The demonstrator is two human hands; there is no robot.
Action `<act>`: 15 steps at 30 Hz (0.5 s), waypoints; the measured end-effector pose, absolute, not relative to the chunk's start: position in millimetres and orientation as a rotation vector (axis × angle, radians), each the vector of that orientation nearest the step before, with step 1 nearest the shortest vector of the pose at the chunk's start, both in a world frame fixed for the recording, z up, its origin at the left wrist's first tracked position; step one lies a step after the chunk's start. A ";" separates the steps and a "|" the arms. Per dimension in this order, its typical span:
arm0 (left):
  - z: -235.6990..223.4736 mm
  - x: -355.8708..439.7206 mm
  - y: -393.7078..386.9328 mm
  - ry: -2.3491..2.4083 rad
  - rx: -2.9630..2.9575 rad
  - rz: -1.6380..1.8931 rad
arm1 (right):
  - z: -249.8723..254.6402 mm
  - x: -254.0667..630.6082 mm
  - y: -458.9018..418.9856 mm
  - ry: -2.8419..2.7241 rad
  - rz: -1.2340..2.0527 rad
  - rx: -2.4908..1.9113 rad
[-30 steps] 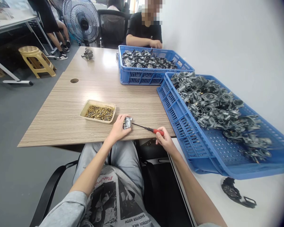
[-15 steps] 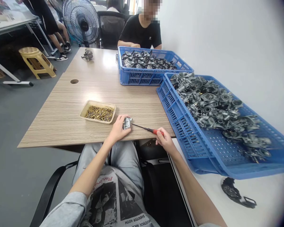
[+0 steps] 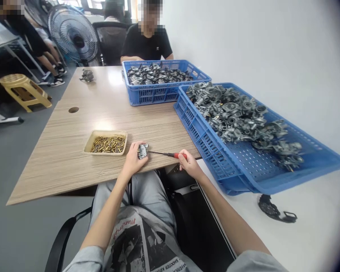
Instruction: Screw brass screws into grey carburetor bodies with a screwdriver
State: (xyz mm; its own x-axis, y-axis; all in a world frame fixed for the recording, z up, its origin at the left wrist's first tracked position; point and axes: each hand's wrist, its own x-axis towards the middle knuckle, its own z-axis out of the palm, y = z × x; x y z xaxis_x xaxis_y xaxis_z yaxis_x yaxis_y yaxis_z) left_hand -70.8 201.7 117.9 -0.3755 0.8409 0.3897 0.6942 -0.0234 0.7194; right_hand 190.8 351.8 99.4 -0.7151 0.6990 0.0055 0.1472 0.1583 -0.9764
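Near the table's front edge, my left hand (image 3: 133, 160) is closed around a small grey metal casting that looks like a carburetor body (image 3: 142, 151). My right hand (image 3: 189, 163) grips the red handle of a screwdriver (image 3: 170, 154). Its dark shaft points left and the tip meets the right side of the casting; whether it sits in a screw is too small to tell. Left of my left hand stands a cream plastic tray (image 3: 86, 149) with many small brass pieces (image 3: 108, 145) in it.
To my right, a blue crate (image 3: 215, 158) holds a heap of grey metal castings (image 3: 232, 109). Behind it, another blue crate (image 3: 150, 99) holds similar parts, and a person in black (image 3: 147, 43) sits there. One casting (image 3: 87, 75) lies far left. A watch (image 3: 274, 209) rests on the white surface.
The camera view has turned slightly, so the scene sits further left in the picture. Both hands keep their hold, with the screwdriver tip still at the casting and the shaft now lying nearer to level.
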 end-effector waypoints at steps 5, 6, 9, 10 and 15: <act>118.1 -75.6 204.0 2.090 1.714 1.330 | 111.6 189.9 350.9 -1.997 1.597 -0.763; 118.1 -76.7 204.6 2.098 1.726 1.316 | 113.9 189.2 350.8 -1.998 1.588 -0.761; 118.1 -79.4 206.3 2.109 1.761 1.288 | 119.4 187.5 350.6 -2.010 1.541 -0.787; 118.2 -79.9 206.7 2.111 1.771 1.281 | 120.8 187.5 350.6 -2.016 1.531 -0.790; 119.6 -79.7 207.3 2.130 1.780 1.253 | 122.1 190.4 351.1 -2.001 1.575 -0.722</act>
State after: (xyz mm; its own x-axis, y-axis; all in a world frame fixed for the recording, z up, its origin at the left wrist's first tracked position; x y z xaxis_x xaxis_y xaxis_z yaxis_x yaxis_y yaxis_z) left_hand -79.7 207.3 119.6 -0.3137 0.8550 0.4129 0.7762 -0.0196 0.6302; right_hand 190.4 351.1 122.1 -0.7401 0.6703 0.0534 0.1056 0.1944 -0.9752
